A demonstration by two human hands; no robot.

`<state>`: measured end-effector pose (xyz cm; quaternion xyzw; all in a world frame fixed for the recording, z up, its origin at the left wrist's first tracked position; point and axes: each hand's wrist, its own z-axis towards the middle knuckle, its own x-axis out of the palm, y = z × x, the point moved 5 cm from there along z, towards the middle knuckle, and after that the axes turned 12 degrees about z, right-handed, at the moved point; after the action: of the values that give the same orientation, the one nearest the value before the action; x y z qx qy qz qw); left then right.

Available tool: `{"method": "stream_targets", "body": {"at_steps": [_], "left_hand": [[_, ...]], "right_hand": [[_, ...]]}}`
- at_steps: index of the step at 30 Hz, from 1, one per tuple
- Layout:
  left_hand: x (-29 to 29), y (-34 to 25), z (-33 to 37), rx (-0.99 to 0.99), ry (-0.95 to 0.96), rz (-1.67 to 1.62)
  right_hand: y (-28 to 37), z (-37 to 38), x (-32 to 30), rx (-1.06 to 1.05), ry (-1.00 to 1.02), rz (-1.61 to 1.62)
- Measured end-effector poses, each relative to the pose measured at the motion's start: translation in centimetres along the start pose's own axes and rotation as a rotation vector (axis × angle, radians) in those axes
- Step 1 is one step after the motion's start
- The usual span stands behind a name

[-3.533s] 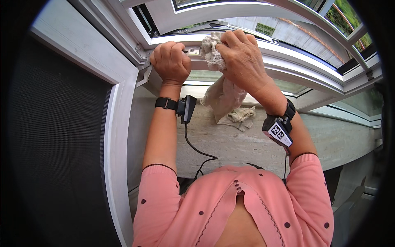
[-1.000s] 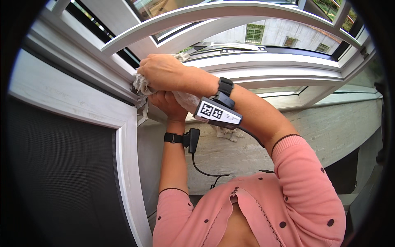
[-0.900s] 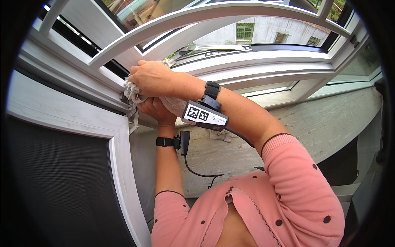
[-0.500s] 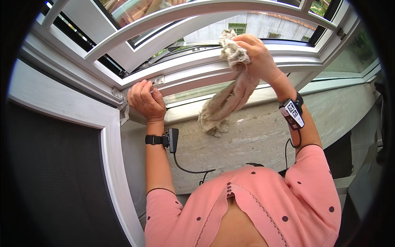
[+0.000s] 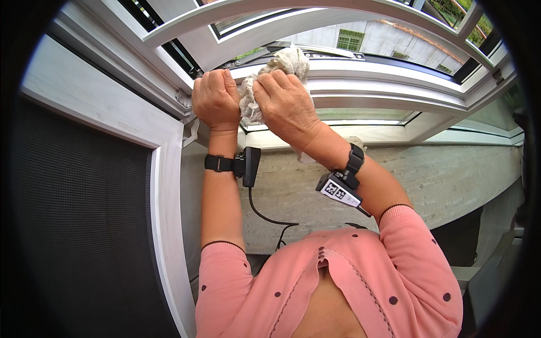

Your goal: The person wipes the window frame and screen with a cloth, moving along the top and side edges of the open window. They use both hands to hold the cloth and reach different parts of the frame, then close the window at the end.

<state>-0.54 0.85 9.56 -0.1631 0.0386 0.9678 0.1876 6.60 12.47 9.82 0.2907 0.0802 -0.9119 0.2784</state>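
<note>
A crumpled off-white rag (image 5: 293, 61) lies bunched against the white window frame (image 5: 360, 84), close to its left corner. My right hand (image 5: 286, 107) is closed over this rag and presses it to the frame's rails. Part of the rag hangs below, mostly hidden behind my right forearm. Just left of the rag, my left hand (image 5: 217, 101) is curled into a fist at the frame's corner. The fist touches or nearly touches the rag; what its fingers hold, if anything, is hidden.
Curved white bars (image 5: 315, 10) cross above my hands. A metal stay arm (image 5: 338, 53) lies along the outer rail. The dark mesh screen (image 5: 84, 214) in a white frame stands at left. Below the window runs a pale stone sill (image 5: 417, 169). Cabled devices are strapped to both wrists.
My right hand has swept the rag leftward along the frame, up beside my left hand. My left hand has risen slightly and curled into a tighter fist. The view has shifted a little.
</note>
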Motion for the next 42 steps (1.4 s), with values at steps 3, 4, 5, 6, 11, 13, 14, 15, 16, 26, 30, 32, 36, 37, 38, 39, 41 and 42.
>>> {"method": "stream_targets", "body": {"at_steps": [3,4,5,6,11,13,14,15,16,26,30,32,36,37,38,39,41,42], "left_hand": [[-0.2,0.0,-0.2,0.006,0.004,-0.01],[-0.2,0.0,-0.2,0.007,0.024,-0.011],[-0.2,0.0,-0.3,0.003,0.044,-0.014],[-0.3,0.1,-0.2,0.004,0.017,-0.021],[-0.1,0.0,-0.5,0.007,-0.046,-0.017],[0.1,0.0,-0.5,0.01,-0.053,-0.006],[0.1,0.0,-0.5,0.008,-0.049,-0.011],[0.0,0.0,-0.5,0.01,-0.042,-0.013],[-0.1,-0.1,-0.4,0.01,-0.045,-0.012],[0.2,0.3,-0.8,0.022,-0.042,-0.01],[0.0,-0.1,-0.5,0.076,-0.022,0.021],[-0.3,-0.4,-0.2,0.102,-0.007,0.032],[-0.5,-0.5,0.2,0.114,0.009,0.031],[-0.5,-0.4,0.0,0.112,0.002,0.027],[-0.5,-0.4,-0.1,0.104,-0.002,0.021],[-0.4,-0.3,-0.2,0.098,-0.002,0.016],[-0.3,-0.1,-0.3,0.094,-0.001,0.018],[-0.3,-0.2,-0.4,0.094,-0.003,0.026]], "right_hand": [[-1.0,-1.1,-0.6,0.006,0.091,0.065],[-1.5,-1.4,-1.3,0.017,0.093,0.059],[-1.8,-1.6,-2.0,0.024,0.112,0.053],[-2.3,-1.8,-3.1,0.043,0.1,0.036],[-2.6,-1.3,-4.3,0.17,0.155,0.118],[-1.1,-0.5,-2.5,0.051,0.143,0.188],[-1.2,-0.1,-1.8,0.098,0.117,0.187],[-1.2,0.0,-1.4,0.11,0.117,0.188],[-1.4,0.1,-1.1,0.124,0.131,0.185],[-1.2,-0.6,-1.9,0.189,0.208,0.243],[-1.4,-0.6,-0.8,0.183,0.097,0.224],[-1.6,-0.9,-0.7,0.111,0.088,0.141],[-3.8,-2.9,-3.1,0.105,0.057,0.058],[-4.8,-3.9,-4.8,0.109,0.015,0.04],[-6.0,-5.0,-6.4,0.152,0.025,-0.002],[-7.0,-6.0,-8.3,0.178,0.022,-0.045],[-9.0,-7.7,-11.8,0.235,0.055,-0.079],[-9.7,-8.0,-13.0,0.223,0.055,-0.13]]}}
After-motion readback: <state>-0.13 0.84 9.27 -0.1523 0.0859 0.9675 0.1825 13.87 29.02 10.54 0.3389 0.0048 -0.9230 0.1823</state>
